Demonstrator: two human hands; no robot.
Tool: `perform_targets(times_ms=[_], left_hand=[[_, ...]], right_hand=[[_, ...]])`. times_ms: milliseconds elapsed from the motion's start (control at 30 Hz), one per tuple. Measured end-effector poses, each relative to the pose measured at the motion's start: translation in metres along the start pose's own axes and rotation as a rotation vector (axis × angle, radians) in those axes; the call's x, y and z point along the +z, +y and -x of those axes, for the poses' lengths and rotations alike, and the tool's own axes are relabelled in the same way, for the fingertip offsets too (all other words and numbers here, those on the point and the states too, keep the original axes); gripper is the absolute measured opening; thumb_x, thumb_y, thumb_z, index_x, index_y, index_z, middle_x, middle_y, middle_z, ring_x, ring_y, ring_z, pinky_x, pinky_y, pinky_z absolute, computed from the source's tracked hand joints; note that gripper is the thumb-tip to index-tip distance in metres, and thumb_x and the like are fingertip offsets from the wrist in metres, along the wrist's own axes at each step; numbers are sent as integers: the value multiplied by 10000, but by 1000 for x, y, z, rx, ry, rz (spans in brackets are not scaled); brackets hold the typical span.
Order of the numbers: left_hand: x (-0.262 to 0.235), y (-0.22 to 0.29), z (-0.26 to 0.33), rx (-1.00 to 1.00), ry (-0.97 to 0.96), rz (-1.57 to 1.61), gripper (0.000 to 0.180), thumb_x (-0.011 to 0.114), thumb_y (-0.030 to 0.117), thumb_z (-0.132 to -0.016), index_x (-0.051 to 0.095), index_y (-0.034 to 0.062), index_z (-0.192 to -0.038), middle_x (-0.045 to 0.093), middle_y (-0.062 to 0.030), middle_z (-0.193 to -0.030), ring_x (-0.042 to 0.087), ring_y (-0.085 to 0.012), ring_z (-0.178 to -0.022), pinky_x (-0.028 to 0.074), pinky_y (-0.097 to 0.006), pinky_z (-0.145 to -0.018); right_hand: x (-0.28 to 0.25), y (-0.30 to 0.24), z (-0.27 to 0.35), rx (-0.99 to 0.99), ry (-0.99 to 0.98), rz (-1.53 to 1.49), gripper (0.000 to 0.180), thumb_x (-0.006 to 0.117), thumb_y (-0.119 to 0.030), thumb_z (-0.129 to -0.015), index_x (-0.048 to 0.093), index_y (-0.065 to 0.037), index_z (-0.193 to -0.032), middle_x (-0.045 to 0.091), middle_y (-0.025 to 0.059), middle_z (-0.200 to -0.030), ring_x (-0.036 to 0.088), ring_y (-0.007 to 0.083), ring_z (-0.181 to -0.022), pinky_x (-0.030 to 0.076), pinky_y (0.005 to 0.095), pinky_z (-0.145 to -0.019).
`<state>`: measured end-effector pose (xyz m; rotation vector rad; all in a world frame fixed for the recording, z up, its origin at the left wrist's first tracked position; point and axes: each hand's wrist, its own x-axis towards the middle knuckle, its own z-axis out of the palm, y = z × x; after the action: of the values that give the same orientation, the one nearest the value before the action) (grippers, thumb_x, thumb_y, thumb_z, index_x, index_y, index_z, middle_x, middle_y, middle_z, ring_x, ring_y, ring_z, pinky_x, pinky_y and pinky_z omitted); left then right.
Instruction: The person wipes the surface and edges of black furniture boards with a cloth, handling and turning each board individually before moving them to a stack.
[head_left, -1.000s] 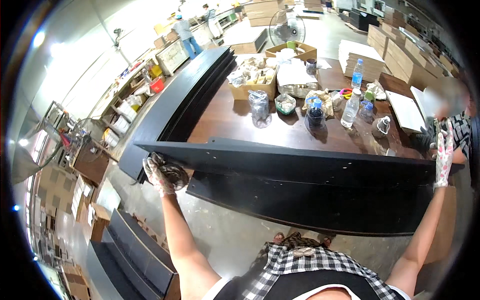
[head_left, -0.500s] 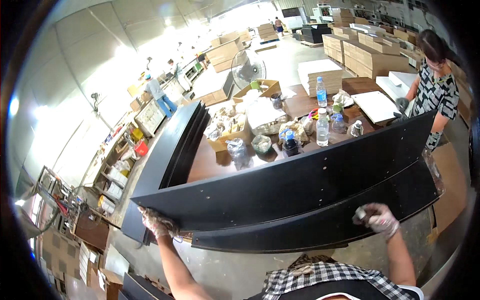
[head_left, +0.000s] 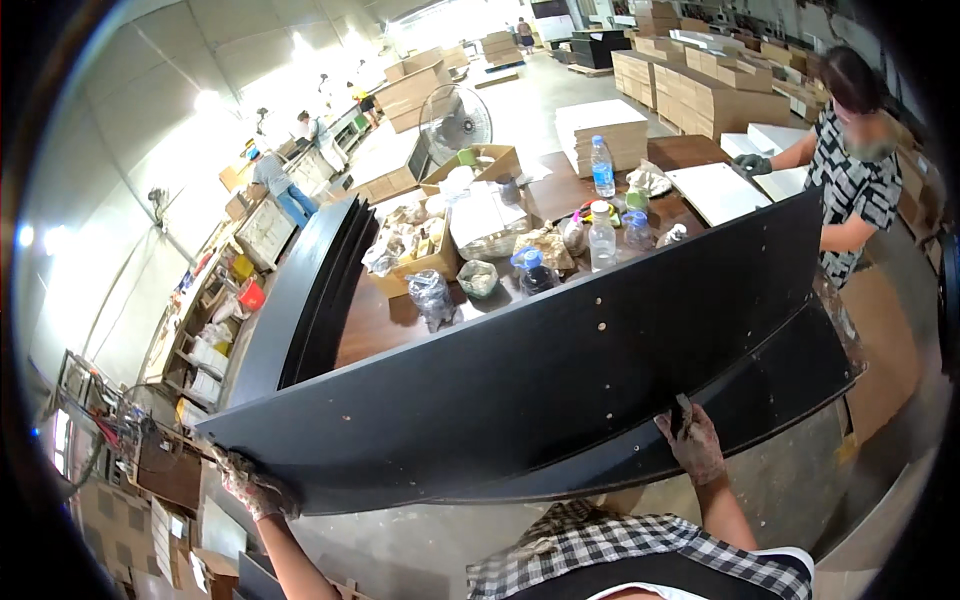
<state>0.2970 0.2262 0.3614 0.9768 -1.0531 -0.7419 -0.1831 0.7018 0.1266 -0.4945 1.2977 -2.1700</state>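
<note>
A long black board [head_left: 470,390] stands on its edge and slants across the near side of the table, with small pale holes or marks on its face. Below it, another black board [head_left: 740,410] lies flat. My left hand [head_left: 255,487], in a stained pale glove, grips the long board's near left end; its fingertips are partly hidden. At the long board's lower edge, right of the middle, is my right hand [head_left: 693,445], also in a stained glove. Its fingers close on a small dark piece [head_left: 682,415], whose kind I cannot make out.
The brown table [head_left: 375,342] carries clear bottles [head_left: 602,238], tied plastic bags, a bowl [head_left: 478,280] and filled cardboard boxes [head_left: 412,262]. More black boards [head_left: 300,290] are stacked at the left. A co-worker [head_left: 855,160] stands at the right beside white panels [head_left: 718,196].
My right hand has moved left, close to the board's lower edge. The long board's left end and my left hand have shifted left and nearer. The co-worker's gloved hand has moved farther back.
</note>
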Motion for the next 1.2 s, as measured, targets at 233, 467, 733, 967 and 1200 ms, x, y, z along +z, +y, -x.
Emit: perform_targets(times_ms=[233,467,733,967,1200], left_hand=[[-46,-18,-5,-190,164,-113,382,569,415,-976,507,169,-689,411,74,-605,340,-78,-542,280,-283,-501],[-240,-73,-62,-282,323,-175,594,507,453,-977,539,-27,-1326,611,-101,-1260,589,-225,-1112,433,-378,-1004],[-416,-83,-30,-409,563,-356,526,489,437,-976,628,-17,-1202,664,-101,-1127,608,-216,-981,445,-371,-909],[-393,-9,1,-601,706,-426,290,462,319,-993,659,111,-956,644,-34,-963,565,-201,-894,443,-351,-823],[-366,13,-6,-653,380,-532,619,554,490,-915,506,76,-1372,498,-72,-1398,446,-229,-1211,283,-425,-1082]], right_hand=[[39,16,5,-34,-164,-443,389,781,-102,-753,681,-144,-1126,658,61,-1215,626,277,-1121,451,519,-1030],[193,42,-37,42,-265,-258,469,750,-163,-790,596,-79,-1225,658,105,-1169,640,246,-1071,454,508,-1029],[418,91,-109,267,-610,-394,384,659,-53,-861,557,-7,-1228,600,121,-1247,597,233,-1146,452,443,-1054],[572,155,-174,418,-735,-214,269,561,-81,-943,566,-10,-1202,602,67,-1192,603,173,-1019,513,390,-963],[626,210,-191,551,-867,-274,303,585,22,-908,533,57,-1205,617,151,-1168,630,204,-1005,524,305,-938]])
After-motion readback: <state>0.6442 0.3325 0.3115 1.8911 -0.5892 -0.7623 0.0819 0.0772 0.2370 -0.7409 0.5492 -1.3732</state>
